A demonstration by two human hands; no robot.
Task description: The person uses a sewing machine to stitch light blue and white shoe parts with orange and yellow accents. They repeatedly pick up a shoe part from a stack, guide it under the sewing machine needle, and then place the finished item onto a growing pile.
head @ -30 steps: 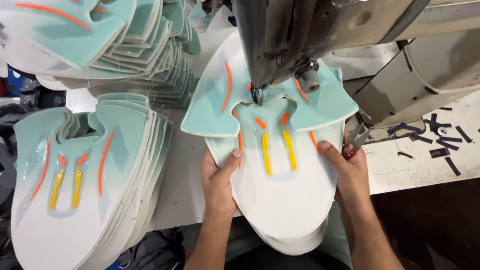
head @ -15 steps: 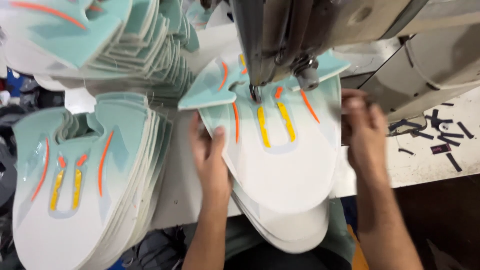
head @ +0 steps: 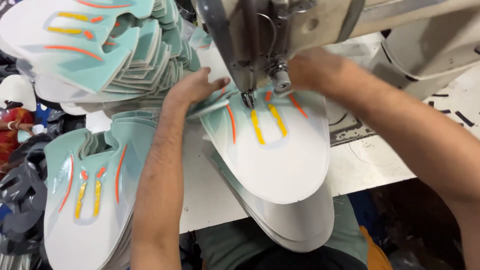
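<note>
A white and mint shoe-upper panel [head: 280, 155] with yellow and orange stripes lies under the needle of a sewing machine [head: 260, 45]. My left hand [head: 197, 87] presses flat on the panel's left wing, just left of the presser foot [head: 248, 99]. Behind the machine head, my right hand [head: 315, 70] rests on the panel's right wing, its fingers partly hidden by the machine. More panels lie stacked beneath the top one [head: 295, 225].
A stack of the same panels [head: 90, 195] sits at the lower left. Another fanned pile [head: 95, 50] fills the upper left. The white table [head: 370, 160] carries dark scraps [head: 462, 117] at the right. Dark cloth [head: 20, 195] lies at the far left.
Both hands have moved up from the panel's sides to its wings beside the needle. The panel has slid further under the machine and turned slightly.
</note>
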